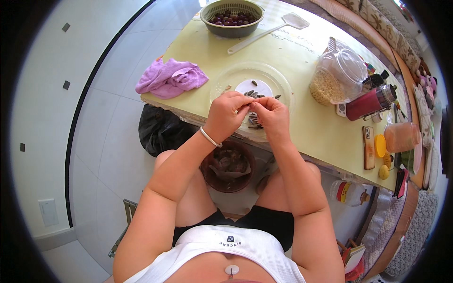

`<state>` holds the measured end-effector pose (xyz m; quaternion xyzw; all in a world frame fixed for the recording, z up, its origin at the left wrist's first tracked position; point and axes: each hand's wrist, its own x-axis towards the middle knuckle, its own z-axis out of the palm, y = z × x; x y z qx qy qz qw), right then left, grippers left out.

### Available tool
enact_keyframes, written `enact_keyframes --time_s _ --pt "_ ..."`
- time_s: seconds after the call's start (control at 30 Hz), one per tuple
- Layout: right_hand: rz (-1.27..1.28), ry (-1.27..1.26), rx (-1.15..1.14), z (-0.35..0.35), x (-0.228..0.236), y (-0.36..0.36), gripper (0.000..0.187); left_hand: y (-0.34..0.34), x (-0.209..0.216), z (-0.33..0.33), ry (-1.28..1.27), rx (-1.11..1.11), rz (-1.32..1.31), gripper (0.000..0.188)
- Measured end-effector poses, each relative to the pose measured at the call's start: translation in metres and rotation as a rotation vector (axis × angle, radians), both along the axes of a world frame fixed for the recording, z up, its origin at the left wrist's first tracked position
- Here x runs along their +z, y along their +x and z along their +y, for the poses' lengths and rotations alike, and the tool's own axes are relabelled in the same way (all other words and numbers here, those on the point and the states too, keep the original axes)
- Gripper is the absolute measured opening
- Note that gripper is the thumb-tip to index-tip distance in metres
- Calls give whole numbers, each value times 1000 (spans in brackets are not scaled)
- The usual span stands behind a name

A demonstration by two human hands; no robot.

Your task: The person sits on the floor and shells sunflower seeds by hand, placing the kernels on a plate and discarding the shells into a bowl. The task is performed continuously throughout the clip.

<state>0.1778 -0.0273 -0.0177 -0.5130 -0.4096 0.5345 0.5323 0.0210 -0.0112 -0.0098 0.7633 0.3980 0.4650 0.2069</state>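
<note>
Over the near rim of a clear round plate (286, 78), my left hand (225, 112) and my right hand (273, 115) meet at their fingertips. Both are closed in a pinch on something tiny, which the fingers hide. A pale bit shows at the curled fingers of my left hand. Dark striped seeds, which look like sunflower seeds (254, 83), lie on the plate around its white middle. More of them show below my fingertips, partly covered by my hands.
On the pale yellow table are a purple cloth (171, 78), a colander of dark round fruit (232, 30), a white spatula (259, 37), a clear tub of pale kernels (328, 85), a maroon flask (368, 103) and a phone (369, 147). A brown bin (228, 184) stands below between my knees.
</note>
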Motion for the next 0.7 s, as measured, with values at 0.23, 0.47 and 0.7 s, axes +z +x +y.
enact_keyframes --time_s 0.23,0.47,0.7 --pt "66 111 -68 -2 -1 -8 9 6 8 -4 116 58 45 13" --pt "36 115 -52 1 -2 -10 5 10 6 -11 127 109 41 15" --pt "194 31 75 5 -5 -1 4 2 6 -4 -531 -94 -485 19"
